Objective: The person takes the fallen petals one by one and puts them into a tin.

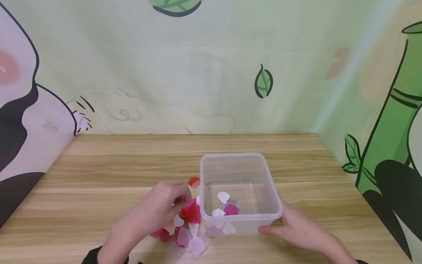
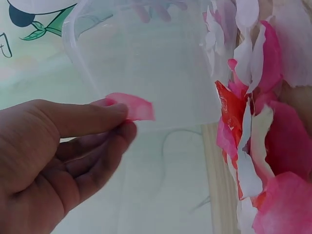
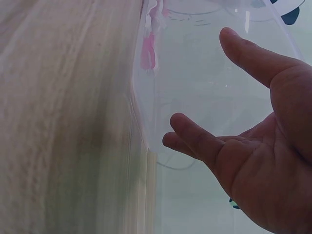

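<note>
A clear plastic box (image 1: 235,167) stands on the wooden table with several white and pink petals (image 1: 230,209) inside, near its front wall. My left hand (image 1: 161,207) is over a loose pile of red, pink and white petals (image 1: 192,214) just left of the box. Between its thumb and fingertips it pinches one pink petal (image 2: 139,107), as the left wrist view shows. At the box's right front corner, my right hand (image 1: 301,224) touches the side with thumb and fingers spread and fairly straight; some of its fingers are hidden behind the box in the head view.
Pale lilac petals (image 1: 196,247) lie toward the front of the table, and a red petal (image 1: 193,181) lies by the box's left rim. Beyond the wooden table (image 1: 132,157) hangs a green printed backdrop (image 1: 197,73) with leaves and bamboo.
</note>
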Available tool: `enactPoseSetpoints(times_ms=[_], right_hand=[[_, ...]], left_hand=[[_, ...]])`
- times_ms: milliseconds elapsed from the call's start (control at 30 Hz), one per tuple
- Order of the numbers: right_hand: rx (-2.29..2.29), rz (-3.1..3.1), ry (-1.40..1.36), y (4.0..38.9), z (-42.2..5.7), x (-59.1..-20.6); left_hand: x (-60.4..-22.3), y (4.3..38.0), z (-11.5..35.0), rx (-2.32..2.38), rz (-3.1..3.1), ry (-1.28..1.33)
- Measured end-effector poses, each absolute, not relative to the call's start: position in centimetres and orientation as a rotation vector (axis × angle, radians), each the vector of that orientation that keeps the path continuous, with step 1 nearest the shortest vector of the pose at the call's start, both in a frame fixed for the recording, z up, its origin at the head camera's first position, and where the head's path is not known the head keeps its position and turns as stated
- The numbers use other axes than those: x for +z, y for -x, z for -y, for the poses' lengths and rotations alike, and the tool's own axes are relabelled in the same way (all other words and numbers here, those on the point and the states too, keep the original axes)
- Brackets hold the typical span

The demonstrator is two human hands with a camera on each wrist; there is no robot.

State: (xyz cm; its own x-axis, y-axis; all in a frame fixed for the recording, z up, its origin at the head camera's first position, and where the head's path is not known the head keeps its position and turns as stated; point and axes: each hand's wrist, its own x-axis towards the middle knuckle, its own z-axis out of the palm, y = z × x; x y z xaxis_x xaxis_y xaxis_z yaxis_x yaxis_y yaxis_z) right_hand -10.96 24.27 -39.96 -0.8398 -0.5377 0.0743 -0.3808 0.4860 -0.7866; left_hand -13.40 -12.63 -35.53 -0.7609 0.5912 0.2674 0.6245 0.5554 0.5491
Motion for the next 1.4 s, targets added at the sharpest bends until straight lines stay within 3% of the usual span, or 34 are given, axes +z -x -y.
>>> enactPoseSetpoints(times_ms=[467, 1400], right_hand=[[-1.261, -2.572, 0.800, 11.0, -24.4, -40.0], [-1.306, -2.526, 0.818, 11.0, -24.3, -40.2]], left_hand=[[-35.4, 13.4, 11.3, -0.941, 2.278, 0.966], [-35.8, 12.9, 7.3, -1.051, 1.985, 1.204]])
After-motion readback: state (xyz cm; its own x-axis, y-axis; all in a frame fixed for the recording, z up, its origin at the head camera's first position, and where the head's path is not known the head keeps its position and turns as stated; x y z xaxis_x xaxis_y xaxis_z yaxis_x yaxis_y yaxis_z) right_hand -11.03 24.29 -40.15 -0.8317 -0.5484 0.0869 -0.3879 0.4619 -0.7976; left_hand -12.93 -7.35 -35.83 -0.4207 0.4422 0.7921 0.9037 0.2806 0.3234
